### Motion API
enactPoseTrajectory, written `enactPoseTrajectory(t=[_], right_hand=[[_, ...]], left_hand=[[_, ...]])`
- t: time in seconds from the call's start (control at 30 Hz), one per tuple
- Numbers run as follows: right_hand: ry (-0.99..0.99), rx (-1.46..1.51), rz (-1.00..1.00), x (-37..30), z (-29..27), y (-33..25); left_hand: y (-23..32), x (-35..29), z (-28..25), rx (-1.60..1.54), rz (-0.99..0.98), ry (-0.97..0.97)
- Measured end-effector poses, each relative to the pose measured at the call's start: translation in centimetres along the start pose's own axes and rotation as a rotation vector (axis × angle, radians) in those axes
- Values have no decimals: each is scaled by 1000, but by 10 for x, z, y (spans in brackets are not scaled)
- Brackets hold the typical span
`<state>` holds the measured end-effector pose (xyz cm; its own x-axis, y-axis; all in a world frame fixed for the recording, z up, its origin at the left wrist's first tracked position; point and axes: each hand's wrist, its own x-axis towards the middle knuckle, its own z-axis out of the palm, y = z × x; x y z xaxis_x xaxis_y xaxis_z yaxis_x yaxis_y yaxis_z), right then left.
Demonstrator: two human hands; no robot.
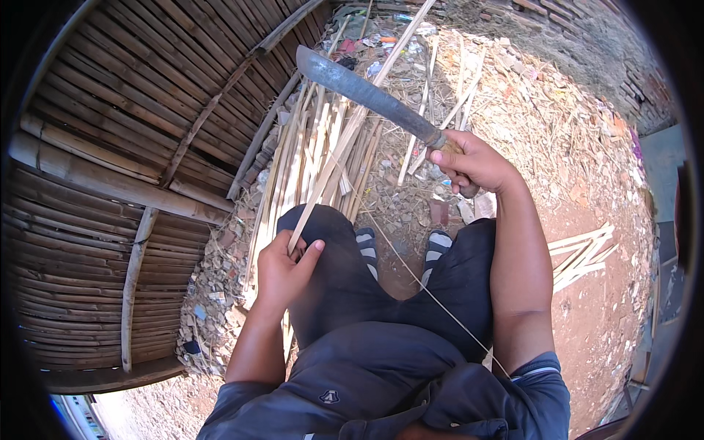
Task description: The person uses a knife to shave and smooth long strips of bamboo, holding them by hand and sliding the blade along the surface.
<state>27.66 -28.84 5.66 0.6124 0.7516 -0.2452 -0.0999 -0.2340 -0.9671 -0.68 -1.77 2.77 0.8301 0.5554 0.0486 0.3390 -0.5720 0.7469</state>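
Note:
In my left hand (282, 268) is the near end of a long pale bamboo strip (325, 180), pinched between thumb and fingers beside my left knee. The strip slants away from me, up and to the right. My right hand (473, 163) is wrapped round the wooden handle of a machete (359, 89). Its broad, dark blade points up and to the left, and in the picture it crosses over the strip; whether they touch I cannot tell. Beneath the held strip lies a pile of split bamboo strips (304, 147), left of my feet.
A slatted bamboo wall (139, 95) stands along the left. Straw, rubble and litter cover the ground ahead, up to a brick wall (587, 37). More cut strips (583, 257) lie on bare earth at the right. A thin strand (440, 302) runs across my lap.

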Motion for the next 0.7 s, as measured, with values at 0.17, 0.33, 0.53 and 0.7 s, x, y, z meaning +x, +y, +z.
enactPoseTrajectory(t=[0.17,0.33,0.53,0.7], right_hand=[[-153,-229,13,6,20,-6],[-132,4,-32,10,33,-1],[-96,111,-143,15,26,12],[44,129,-257,13,15,12]], left_hand=[[3,1,0,26,23,-7],[12,2,0,-44,26,-4],[14,4,-1,-105,2,-22],[-1,2,-2,-169,-57,-22]])
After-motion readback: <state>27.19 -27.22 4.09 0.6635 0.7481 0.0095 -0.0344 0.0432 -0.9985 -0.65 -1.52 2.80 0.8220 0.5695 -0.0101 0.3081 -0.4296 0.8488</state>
